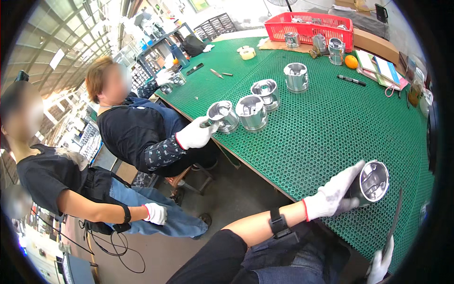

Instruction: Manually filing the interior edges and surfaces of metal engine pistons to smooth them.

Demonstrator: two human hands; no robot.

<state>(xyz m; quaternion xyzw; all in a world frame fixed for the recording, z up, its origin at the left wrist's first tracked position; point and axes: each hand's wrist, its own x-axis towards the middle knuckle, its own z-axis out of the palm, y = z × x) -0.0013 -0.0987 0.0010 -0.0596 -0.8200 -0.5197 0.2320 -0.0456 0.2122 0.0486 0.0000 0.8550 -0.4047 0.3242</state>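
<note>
Head view: one shiny metal cup is held by the left hand near the near edge of the green table, gloved fingers round its side. One long, thin, dark tool seems to be gripped by the right hand, though it is partly cut off. The cup is likely hard, stiff, fairly heavy and a bit slippery; its smooth skin may be scratched. It is best held round its outer wall. Four more cups are lined up from the near edge toward the middle; one is touched by a co-worker's hand. By the far edge, three cups are set before one red basket; those inside cannot be counted. One orange fruit is seen nearby.
</note>
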